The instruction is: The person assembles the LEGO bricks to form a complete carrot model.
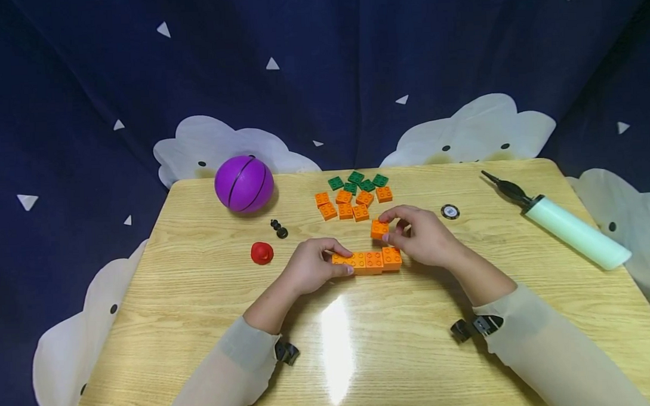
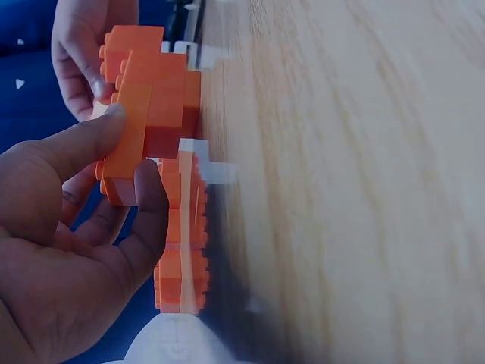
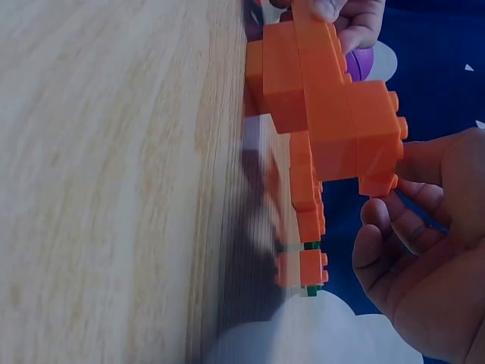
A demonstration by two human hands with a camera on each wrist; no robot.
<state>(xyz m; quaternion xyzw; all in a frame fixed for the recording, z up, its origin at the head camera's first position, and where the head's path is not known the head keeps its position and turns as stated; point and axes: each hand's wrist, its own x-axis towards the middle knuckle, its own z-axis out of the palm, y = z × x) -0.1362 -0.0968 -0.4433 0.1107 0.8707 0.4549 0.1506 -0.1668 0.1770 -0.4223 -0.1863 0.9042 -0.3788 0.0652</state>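
Note:
My left hand [image 1: 308, 266] grips the left end of a row of joined orange toy building bricks [image 1: 373, 262], thumb in front and fingers behind. One brick sits higher at the row's right end, and the left wrist view shows stacked layers [image 2: 163, 106] under the top bricks. My right hand [image 1: 425, 238] pinches a single orange brick [image 1: 379, 230] just behind that right end. Seen from the right wrist, this brick [image 3: 376, 185] is mostly hidden by the row; whether the two touch I cannot tell.
Loose orange bricks [image 1: 345, 211] and green bricks [image 1: 356, 177] lie at the table's back. Leftward are a purple ball [image 1: 244, 184], a black pawn-shaped piece [image 1: 279, 229] and a small red hat-shaped piece [image 1: 261, 253]. A poker chip [image 1: 450, 212] and a hand pump [image 1: 575, 230] lie rightward.

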